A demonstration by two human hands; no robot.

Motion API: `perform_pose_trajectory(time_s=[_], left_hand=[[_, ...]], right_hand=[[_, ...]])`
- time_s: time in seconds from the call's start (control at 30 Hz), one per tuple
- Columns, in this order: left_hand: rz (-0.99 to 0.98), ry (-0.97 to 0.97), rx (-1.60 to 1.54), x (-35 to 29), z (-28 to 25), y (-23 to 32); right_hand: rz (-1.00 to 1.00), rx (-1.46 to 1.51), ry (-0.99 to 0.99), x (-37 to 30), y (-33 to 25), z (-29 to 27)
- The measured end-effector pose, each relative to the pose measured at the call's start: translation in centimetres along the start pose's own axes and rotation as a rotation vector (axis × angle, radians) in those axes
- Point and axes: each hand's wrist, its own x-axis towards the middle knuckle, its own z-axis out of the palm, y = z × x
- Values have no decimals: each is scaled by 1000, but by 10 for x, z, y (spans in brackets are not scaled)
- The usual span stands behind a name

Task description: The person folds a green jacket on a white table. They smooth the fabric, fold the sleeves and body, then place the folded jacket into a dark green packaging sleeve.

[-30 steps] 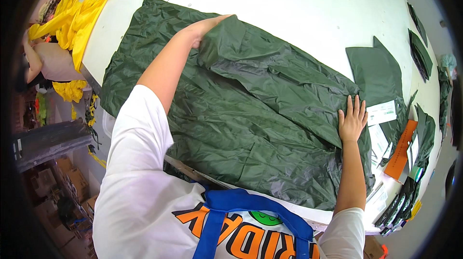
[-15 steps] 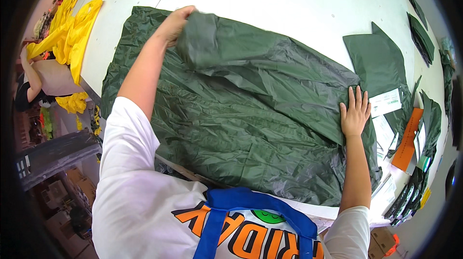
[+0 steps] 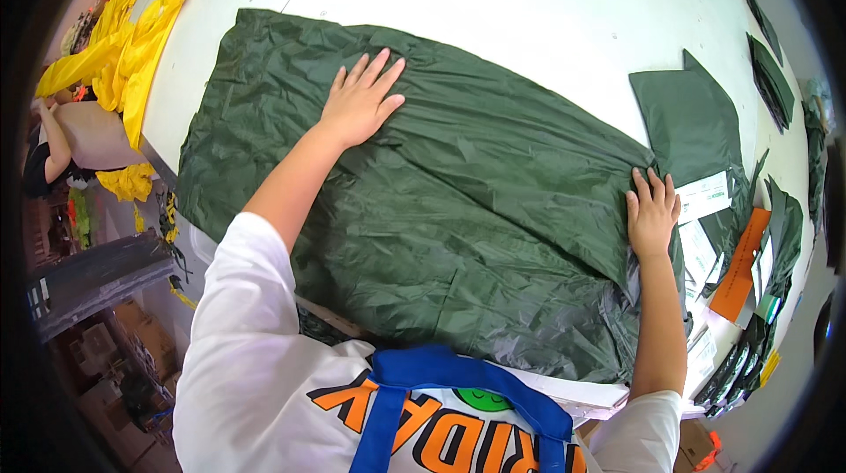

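A large dark green garment of thin, crinkled waterproof-looking cloth (image 3: 414,208) is spread over the white table (image 3: 529,6). Its upper layer lies folded toward the middle, and a pocket-like seam shows near the front. My left hand (image 3: 357,103) rests on the cloth close to the far edge, fingers spread and palm down. At the right end of the garment, my right hand (image 3: 652,213) presses flat with its fingers stretched out. Neither hand grips anything.
Right of the garment lie a green fabric piece (image 3: 692,111), white printed cards (image 3: 705,197) and an orange strip (image 3: 740,266). Folded dark green pieces (image 3: 771,81) sit by the far right edge. Yellow cloth (image 3: 150,59) hangs over the left edge, near another person's arm (image 3: 57,142).
My left hand has let go of the lifted cloth edge and moved down and right onto the garment. The raised flap now lies flat. My right hand stays nearly in place.
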Motion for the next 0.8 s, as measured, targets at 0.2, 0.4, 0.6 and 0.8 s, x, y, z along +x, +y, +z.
perform_pose_trajectory(time_s=[0.2,0.4,0.6,0.8], left_hand=[[-163,-113,-229,66,-26,-31],[8,-408,172,120,-45,-33],[197,-28,-134,41,-91,-80],[523,593,39,-165,-159,-58]], right_hand=[[-205,319,59,65,-3,-10],[-151,-85,-420,100,-6,-44],[-247,117,-53,11,-2,-117],[-326,188,157,-208,-23,-140]])
